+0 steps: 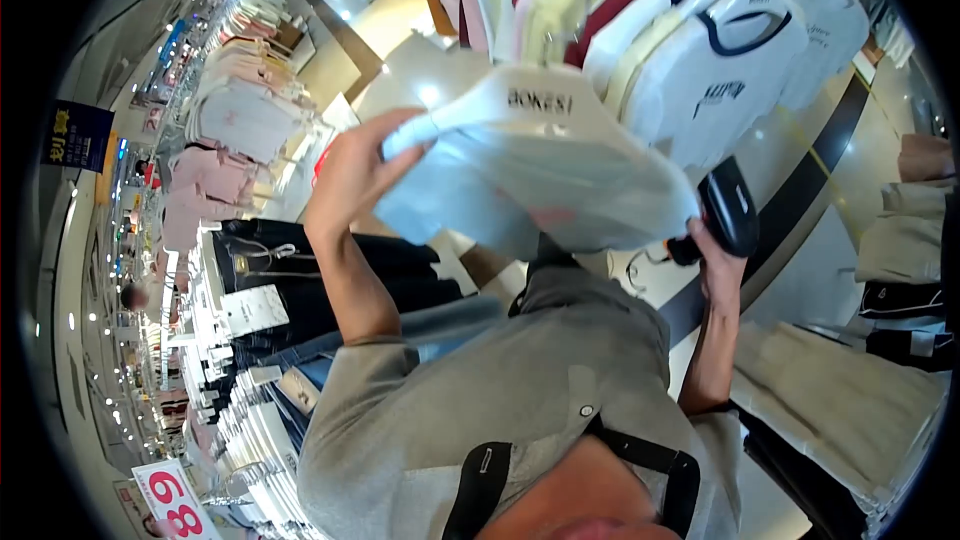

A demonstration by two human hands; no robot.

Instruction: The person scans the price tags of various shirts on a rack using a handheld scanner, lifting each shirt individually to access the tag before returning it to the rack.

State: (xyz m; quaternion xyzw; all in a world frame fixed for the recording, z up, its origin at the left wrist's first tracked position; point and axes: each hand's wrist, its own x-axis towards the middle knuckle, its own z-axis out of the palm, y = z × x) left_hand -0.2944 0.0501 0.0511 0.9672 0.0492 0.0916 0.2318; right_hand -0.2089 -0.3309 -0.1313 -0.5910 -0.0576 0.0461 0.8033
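Left hand (352,168): fingers closed on one shoulder of a pale garment (470,195) on its hanger (505,95). Right hand (720,255): curled round a black scanner (730,208), beside the opposite edge. Shop floor (385,15) opens beyond the left hand; hanging tops (745,80) crowd beyond the right.

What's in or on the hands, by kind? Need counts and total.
Garment: 1, pale blue, left hand at its shoulder
Hanger: 1, white, with the garment
Scanner: 1, black, in right hand
Total: 3
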